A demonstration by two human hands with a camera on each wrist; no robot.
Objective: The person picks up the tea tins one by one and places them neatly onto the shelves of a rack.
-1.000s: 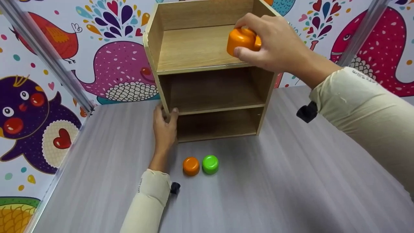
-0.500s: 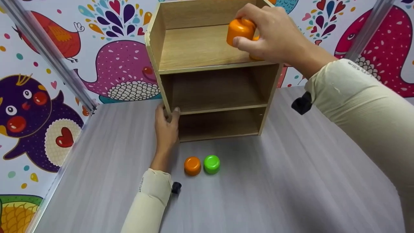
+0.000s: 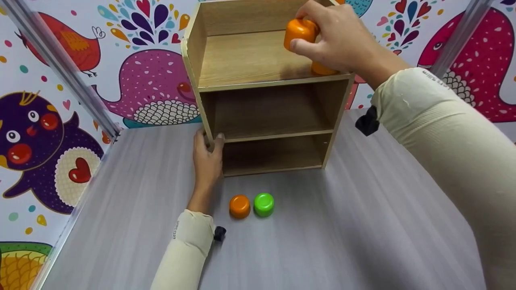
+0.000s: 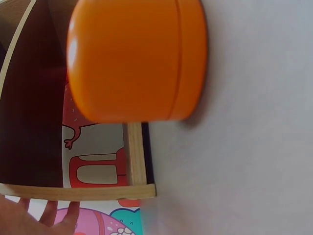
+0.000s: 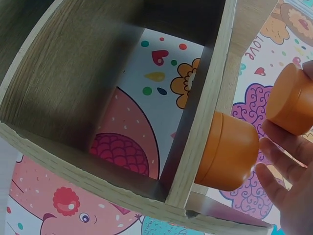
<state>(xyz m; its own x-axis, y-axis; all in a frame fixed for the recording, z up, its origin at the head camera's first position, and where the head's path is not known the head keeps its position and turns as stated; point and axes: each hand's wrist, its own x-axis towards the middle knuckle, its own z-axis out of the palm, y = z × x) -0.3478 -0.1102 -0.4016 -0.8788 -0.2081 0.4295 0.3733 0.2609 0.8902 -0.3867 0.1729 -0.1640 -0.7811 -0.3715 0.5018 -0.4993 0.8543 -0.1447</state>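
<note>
Right hand [image 3: 339, 38] pinches a glossy, seemingly plastic orange cylinder [image 3: 299, 35]; left hand [image 3: 207, 161] grips the wood-grained shelf [image 3: 246, 58].

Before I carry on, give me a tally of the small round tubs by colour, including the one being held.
Orange: 3 (held tub in the right hand, shelf tub on the top shelf, table tub on the grey surface)
Green: 1 (green tub, beside the orange table tub)
Total: 4
</note>
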